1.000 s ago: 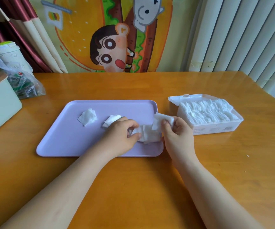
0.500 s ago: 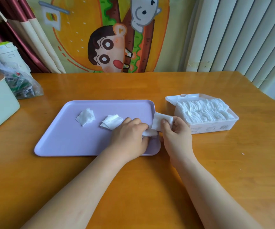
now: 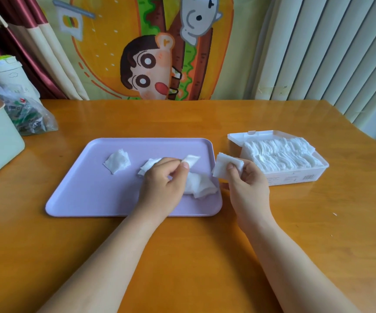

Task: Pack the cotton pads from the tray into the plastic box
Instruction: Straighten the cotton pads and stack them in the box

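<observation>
Lilac tray (image 3: pixel 69 208) on my counter (image 3: pixel 193 267): I see my left grip (image 3: pixel 162 184) pinching one pad (image 3: pixel 191 160) above the loose pile (image 3: pixel 201 187); my right grip (image 3: pixel 248 184) clamps a small stack (image 3: pixel 224 166) between tray and box (image 3: pixel 295 179).

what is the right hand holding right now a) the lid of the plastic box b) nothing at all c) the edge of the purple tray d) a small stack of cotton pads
d: the right hand pinches a stack of cotton pads, held between the tray and the plastic box; the left hand pinches a single pad over the tray
</observation>
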A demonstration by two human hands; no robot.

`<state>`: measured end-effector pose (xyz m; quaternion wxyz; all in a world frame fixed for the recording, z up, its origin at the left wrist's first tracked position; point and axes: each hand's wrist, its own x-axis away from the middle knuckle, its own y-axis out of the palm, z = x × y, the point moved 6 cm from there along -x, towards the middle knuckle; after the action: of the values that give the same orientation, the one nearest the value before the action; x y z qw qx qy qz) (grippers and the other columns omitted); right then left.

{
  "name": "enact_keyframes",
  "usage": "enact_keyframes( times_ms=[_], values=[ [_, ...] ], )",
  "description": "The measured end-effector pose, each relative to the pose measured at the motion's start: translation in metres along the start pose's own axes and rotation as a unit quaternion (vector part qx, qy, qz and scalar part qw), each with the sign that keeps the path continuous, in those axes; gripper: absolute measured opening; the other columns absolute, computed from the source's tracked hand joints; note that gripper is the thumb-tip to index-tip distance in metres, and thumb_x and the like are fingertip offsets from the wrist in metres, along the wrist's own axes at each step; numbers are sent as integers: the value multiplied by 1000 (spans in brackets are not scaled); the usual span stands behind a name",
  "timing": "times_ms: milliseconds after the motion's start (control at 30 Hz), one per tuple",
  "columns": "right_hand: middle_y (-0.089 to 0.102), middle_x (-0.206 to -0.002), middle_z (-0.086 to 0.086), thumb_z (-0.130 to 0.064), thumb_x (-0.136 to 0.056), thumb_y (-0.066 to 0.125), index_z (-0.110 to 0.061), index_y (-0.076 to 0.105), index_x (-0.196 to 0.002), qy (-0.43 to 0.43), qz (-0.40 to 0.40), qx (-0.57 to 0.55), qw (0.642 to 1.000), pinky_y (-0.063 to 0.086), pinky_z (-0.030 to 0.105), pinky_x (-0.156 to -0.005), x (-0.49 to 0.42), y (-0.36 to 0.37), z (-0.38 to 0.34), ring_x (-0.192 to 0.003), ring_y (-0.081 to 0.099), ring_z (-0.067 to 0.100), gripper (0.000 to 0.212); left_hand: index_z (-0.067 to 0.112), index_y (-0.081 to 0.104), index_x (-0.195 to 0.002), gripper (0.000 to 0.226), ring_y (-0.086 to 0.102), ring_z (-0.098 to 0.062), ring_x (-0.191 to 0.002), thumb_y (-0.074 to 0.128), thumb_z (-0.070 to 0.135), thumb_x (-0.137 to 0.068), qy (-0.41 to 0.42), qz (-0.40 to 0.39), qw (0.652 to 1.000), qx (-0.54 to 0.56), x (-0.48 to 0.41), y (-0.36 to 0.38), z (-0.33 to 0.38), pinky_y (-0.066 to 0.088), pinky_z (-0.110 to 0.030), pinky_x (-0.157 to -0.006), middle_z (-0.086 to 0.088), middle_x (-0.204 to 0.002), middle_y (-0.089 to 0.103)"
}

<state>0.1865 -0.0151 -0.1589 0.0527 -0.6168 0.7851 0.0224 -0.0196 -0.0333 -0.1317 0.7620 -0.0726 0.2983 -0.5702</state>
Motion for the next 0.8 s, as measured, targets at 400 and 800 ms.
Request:
enact_keyframes(
  times_ms=[400, 800],
  values=[
    [77, -114, 22, -15, -111, 52, -3, 74, -122, 25, -207, -126, 970, 60, 44, -100, 17, 24, -24, -112, 74, 37, 28, 9, 69, -111, 11, 71, -18, -75, 67, 15, -102, -167, -75, 937, 296, 8, 14, 2, 45, -25, -55, -8, -92, 78],
    [75, -123, 23, -16, -116, 34, 1, 71, -126, 109, -254, -181, 944, 52, 47, -112, 22, 30, -20, -123, 70, 33, 42, 8, 71, -105, 8, 64, -7, -65, 71, 12, -98, -187, -45, 936, 294, 9, 16, -4, 48, -15, -53, -1, -80, 72]
  ],
)
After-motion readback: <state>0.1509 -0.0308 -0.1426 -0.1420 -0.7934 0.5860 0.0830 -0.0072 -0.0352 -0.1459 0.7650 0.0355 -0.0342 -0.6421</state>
